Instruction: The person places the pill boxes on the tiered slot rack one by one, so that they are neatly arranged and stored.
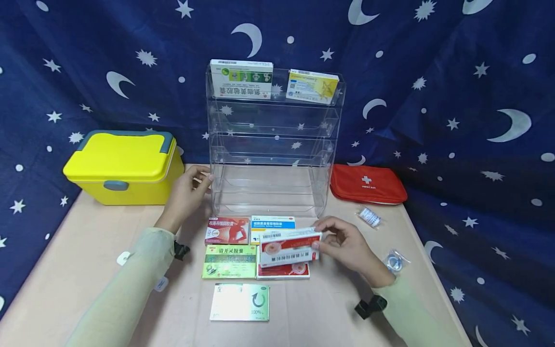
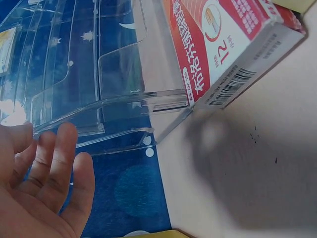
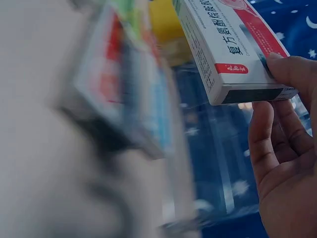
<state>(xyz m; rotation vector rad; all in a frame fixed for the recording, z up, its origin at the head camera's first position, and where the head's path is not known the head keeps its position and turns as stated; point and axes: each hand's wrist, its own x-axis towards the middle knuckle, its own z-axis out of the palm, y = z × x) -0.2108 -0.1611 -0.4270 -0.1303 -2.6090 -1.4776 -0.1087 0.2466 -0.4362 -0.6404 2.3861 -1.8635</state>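
Observation:
My right hand (image 1: 347, 243) pinches a red and white medicine box (image 1: 289, 250) between thumb and fingers; in the right wrist view the held box shows its white printed face. It is raised over a similar red box (image 1: 284, 271) on the table and partly covers it. My left hand (image 1: 191, 188) is at the left side of a clear tiered rack (image 1: 268, 211), its fingertips right at the side edge. In the left wrist view those fingers (image 2: 62, 163) are loosely bent. A green-white box (image 1: 242, 77) and a yellow-white box (image 1: 312, 87) stand in the rack's top tier.
Before the rack lie a red box (image 1: 227, 231), a blue-white box (image 1: 273, 223), a green box (image 1: 230, 262) and a silvery-green box (image 1: 240, 302). A yellow case (image 1: 121, 166) stands left; a red first-aid pouch (image 1: 368, 184) and small plastic packets (image 1: 369, 218) lie right.

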